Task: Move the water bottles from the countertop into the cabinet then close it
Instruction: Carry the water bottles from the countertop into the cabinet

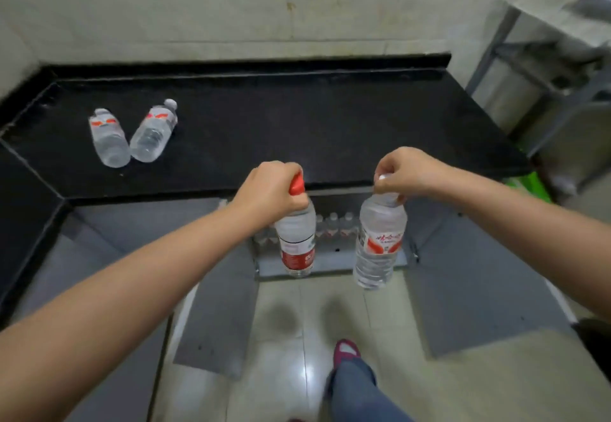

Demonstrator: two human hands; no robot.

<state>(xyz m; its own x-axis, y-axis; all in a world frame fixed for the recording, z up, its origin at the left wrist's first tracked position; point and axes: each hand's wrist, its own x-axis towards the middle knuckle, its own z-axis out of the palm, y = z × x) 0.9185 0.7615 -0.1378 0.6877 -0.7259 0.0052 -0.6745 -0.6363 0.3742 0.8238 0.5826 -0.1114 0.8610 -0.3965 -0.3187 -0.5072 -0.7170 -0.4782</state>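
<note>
My left hand [268, 190] grips a red-capped water bottle [296, 243] by its neck, and it hangs upright in front of the open cabinet [330, 261]. My right hand [405, 172] pinches the white cap of a second water bottle [378, 246], which hangs slightly tilted to the right of the first. Both bottles are below the front edge of the black countertop [297, 124]. Two more clear bottles [109, 139] [152, 132] lie on their sides at the countertop's left. Several bottles [334, 225] stand in a row inside the cabinet.
The cabinet's two grey doors [218, 306] [476, 282] stand swung open on either side. My foot in a red shoe [345, 352] is on the tiled floor below. A metal shelf rack [545, 74] stands at the right, past the counter's end.
</note>
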